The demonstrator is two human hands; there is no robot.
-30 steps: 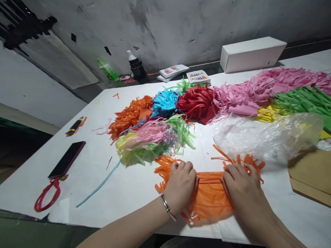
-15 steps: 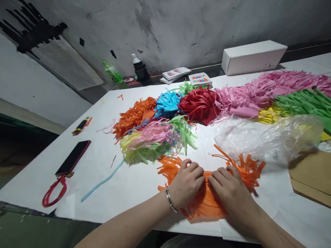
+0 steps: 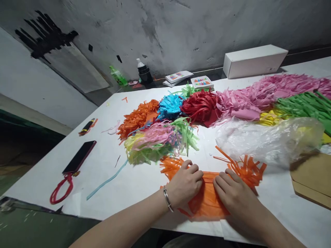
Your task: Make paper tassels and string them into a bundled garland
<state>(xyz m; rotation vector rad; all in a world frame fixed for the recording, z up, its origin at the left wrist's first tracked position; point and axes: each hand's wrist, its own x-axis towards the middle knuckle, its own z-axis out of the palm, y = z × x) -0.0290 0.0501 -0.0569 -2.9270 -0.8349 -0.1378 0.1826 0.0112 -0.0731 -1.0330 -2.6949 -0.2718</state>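
Note:
On the white-covered table in front of me lies a sheet of orange tissue paper [image 3: 208, 201] with fringed ends, its top edge folded over. My left hand [image 3: 186, 182], with a silver bangle on the wrist, is closed on the left part of that fold. My right hand [image 3: 231, 187] presses curled fingers on the fold's right part. Orange fringe [image 3: 249, 170] sticks out past the right hand, and more fringe [image 3: 170, 166] shows beyond the left. Both sets of fingertips are partly hidden against the paper.
Behind my hands lie a pastel fringe bundle [image 3: 152, 141], orange [image 3: 138, 119], blue [image 3: 170, 106] and red [image 3: 201, 107] bundles, and a clear plastic bag [image 3: 248, 137]. A phone [image 3: 80, 156] rests at left. Brown cardboard [image 3: 311, 177] lies right; a white box [image 3: 254, 62] stands behind.
My hands have moved slightly apart along the fold, so more of the orange paper shows between them. The whole view has shifted a little.

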